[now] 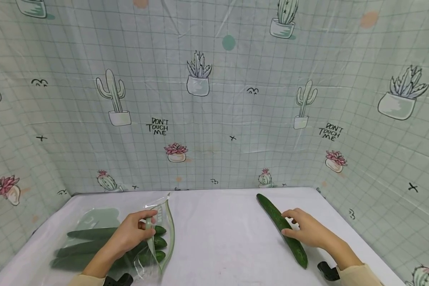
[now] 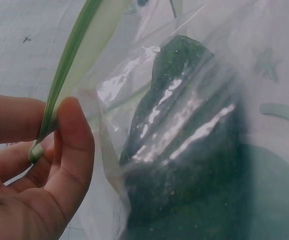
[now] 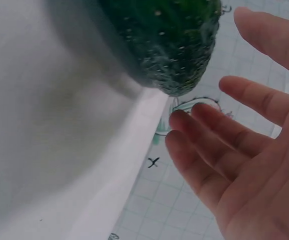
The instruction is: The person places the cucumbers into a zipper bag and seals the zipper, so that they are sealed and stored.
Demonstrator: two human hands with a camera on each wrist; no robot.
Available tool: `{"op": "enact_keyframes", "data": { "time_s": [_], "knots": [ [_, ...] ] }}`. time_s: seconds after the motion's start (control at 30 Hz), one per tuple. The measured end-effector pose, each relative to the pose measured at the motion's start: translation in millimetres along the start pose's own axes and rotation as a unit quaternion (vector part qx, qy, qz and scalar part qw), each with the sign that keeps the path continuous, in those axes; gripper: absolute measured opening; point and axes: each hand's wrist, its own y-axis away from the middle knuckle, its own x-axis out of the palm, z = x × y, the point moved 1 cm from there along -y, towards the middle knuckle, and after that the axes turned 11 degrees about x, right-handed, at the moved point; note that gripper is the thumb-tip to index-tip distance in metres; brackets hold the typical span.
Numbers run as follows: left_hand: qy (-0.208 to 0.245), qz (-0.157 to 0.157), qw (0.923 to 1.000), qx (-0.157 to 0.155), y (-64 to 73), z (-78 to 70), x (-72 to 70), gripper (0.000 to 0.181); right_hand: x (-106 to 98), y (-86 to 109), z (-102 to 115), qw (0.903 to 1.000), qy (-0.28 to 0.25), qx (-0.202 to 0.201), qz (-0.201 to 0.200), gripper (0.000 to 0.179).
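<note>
On the left of the head view lies a clear zip bag (image 1: 169, 246) with a green seal strip and several cucumbers (image 1: 89, 234) inside. My left hand (image 1: 130, 234) pinches the bag's rim between thumb and index finger, and the mouth gapes to the right. In the left wrist view the green strip (image 2: 67, 65) runs up from the pinching fingers, beside a cucumber (image 2: 184, 130) seen through the plastic. A loose cucumber (image 1: 296, 250) lies slantwise on the right. My right hand (image 1: 309, 230) is beside and partly over it, fingers spread apart; the right wrist view shows no grip.
A white table (image 1: 218, 238) carries everything. Behind it and at both sides hangs a gridded cloth (image 1: 214, 119) printed with potted cacti. A dark strap piece (image 1: 328, 271) sits at the right wrist.
</note>
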Motion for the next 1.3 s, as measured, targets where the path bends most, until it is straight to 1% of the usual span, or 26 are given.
{"op": "enact_keyframes", "data": {
  "time_s": [0.17, 0.37, 0.53, 0.73, 0.97, 1.17, 1.3],
  "knots": [
    [-0.004, -0.001, 1.0000, 0.000, 1.1, 0.4, -0.8, 0.054, 5.1, 2.8, -5.0, 0.9990, -0.005, 0.037, 0.024, 0.062],
    [-0.006, 0.001, 1.0000, -0.003, 3.5, 1.3, -1.8, 0.054, 11.8, 3.0, -5.2, 0.9972, -0.012, 0.057, 0.046, 0.071],
    [-0.004, 0.001, 1.0000, -0.001, 4.9, 1.3, -2.5, 0.054, 14.7, 4.5, -2.6, 0.9962, -0.011, 0.069, 0.052, 0.075],
    [-0.004, 0.003, 1.0000, 0.004, 5.5, 2.7, -2.8, 0.053, 14.6, 8.9, 3.3, 0.9959, -0.013, 0.077, 0.046, 0.076],
    [-0.008, 0.005, 0.9999, 0.010, 6.6, 2.2, -3.8, 0.053, 17.1, 11.4, 5.4, 0.9961, -0.019, 0.079, 0.034, 0.072],
    [-0.004, 0.007, 1.0000, 0.002, 6.7, 1.2, -4.4, 0.054, 18.3, 16.0, 6.8, 0.9928, -0.045, 0.108, 0.025, 0.069],
    [-0.005, 0.007, 1.0000, 0.002, 6.6, 2.4, -4.5, 0.054, 18.6, 18.0, 7.4, 0.9916, -0.042, 0.120, 0.021, 0.068]
  ]
}}
